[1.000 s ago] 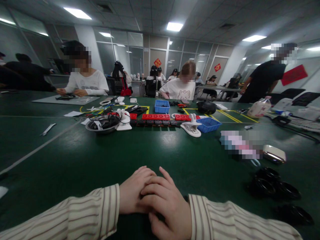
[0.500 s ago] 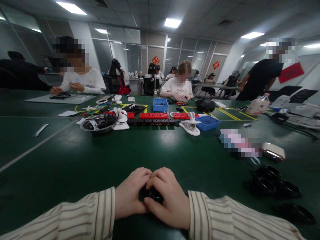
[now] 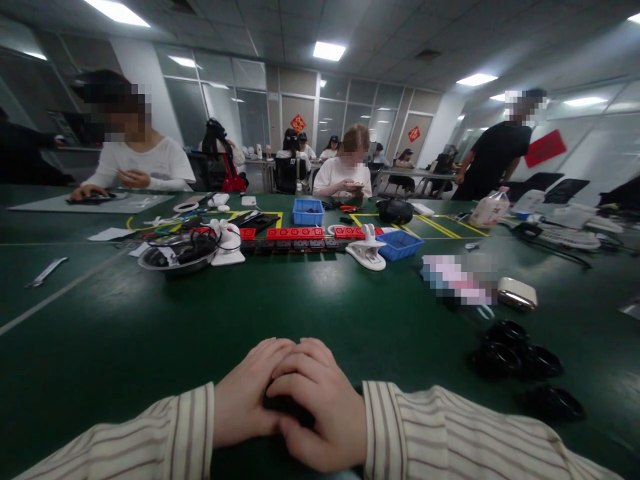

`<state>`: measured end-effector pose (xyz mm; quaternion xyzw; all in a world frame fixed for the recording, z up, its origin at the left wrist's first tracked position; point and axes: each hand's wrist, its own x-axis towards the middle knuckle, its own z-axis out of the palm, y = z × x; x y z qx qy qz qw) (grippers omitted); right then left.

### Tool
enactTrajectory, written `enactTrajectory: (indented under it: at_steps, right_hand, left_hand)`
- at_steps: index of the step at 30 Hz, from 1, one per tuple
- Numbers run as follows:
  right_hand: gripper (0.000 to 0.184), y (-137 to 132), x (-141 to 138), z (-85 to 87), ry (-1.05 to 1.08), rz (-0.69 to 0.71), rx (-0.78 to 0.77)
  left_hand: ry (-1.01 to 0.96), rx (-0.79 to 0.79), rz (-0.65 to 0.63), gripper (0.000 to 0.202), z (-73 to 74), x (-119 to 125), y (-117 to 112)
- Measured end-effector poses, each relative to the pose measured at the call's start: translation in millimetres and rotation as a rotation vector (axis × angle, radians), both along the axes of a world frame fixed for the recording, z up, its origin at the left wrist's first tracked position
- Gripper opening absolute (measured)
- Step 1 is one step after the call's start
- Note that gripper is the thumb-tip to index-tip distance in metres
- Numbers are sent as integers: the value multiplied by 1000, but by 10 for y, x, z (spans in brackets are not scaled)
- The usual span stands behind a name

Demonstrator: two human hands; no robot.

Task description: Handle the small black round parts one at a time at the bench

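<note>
Low in the middle of the head view, my left hand (image 3: 245, 393) and my right hand (image 3: 327, 410) are both closed around one small black part (image 3: 290, 407). Its surface looks smooth and dark, but fingers cover most of it and its full shape is hidden. The right fingers lie across its top and overlap the left hand, with the right thumb curled at the near side. Off to the right on the green table (image 3: 400, 327) lie several shiny black ring-shaped parts (image 3: 543, 363), apart from my hands.
Ahead stand a row of red and black blocks (image 3: 295, 233), a white clip (image 3: 367, 250), a blue tray (image 3: 400, 245) and a metal bowl (image 3: 175, 267) of black cables. A wrench (image 3: 47, 272) lies left, a glossy case (image 3: 517, 293) right. Co-workers sit across the table.
The right fingers have closed further over the black part, hiding more of it. The whole scene has shifted left in view. The co-worker opposite has raised their hands.
</note>
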<state>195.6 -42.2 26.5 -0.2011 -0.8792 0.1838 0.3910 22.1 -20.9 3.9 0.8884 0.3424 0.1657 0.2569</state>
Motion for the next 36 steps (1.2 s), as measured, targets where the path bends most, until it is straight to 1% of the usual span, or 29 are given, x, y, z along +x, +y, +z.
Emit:
enactTrajectory:
  at_steps: [2,5,8,9,10,13,14,18,22,26,29,32,36]
  right_hand:
    - [27,19,14,-2,22,-49,-64]
    - [36,41,32,-34,45,-165,-141]
    - [43,44,30,-70,41,-227,-154]
    - [41,42,24,-78,25,-231,-150]
    - [38,40,18,-84,0,-230,-145]
    - [25,35,2,-90,-101,-227,-137]
    - [23,34,-1,-91,-128,-228,-134]
    - [18,25,-1,-95,-164,-211,-100]
    - [10,31,-1,-107,-143,-93,-22]
    - [15,59,-7,-124,-101,38,91]
    - [20,70,-14,-139,-123,90,176]
    - [22,66,-28,-146,-158,82,210]
    - [21,53,-55,-137,-151,-12,213]
  left_hand:
    - [-45,-7,14,65,-19,-8,-5]
    - [-82,-13,58,61,0,9,-27]
    - [-80,-3,97,70,36,46,-51]
    - [-70,11,109,69,45,58,-56]
    - [-56,25,120,63,51,69,-60]
    - [-18,47,139,32,56,88,-61]
    - [-17,44,136,27,54,90,-59]
    - [-65,38,104,22,38,95,-42]
    - [-46,38,7,19,19,90,-25]
    - [-10,34,-33,24,50,76,-28]
    - [-1,45,-43,26,115,83,-46]
    - [22,60,-37,34,145,105,-77]
    - [55,147,22,58,52,116,-117]
